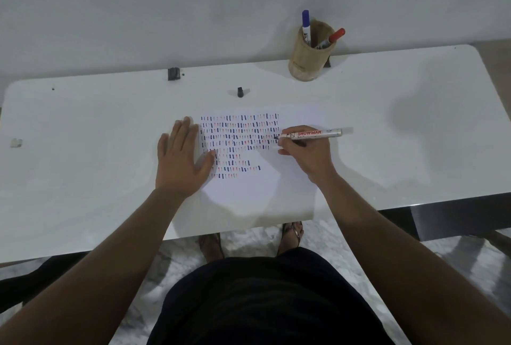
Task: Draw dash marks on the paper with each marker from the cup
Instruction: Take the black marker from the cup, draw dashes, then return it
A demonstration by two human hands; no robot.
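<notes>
A white sheet of paper (265,187) lies on the table, its upper part filled with rows of blue, red and dark dash marks. My right hand (307,153) grips an uncapped silver marker (318,133), whose dark tip touches the paper at the right end of the rows. My left hand (181,156) lies flat with fingers spread on the paper's left edge, holding nothing. A tan cup (307,59) at the back holds a blue-capped marker (305,23) and a red-capped marker (333,37). A black cap (240,92) stands on the table behind the paper.
The white table (414,137) stands against a pale wall. A black clip (173,73) sits at its back edge, and a small pale scrap (16,142) lies at the far left. My feet in sandals (290,234) show below the table's front edge.
</notes>
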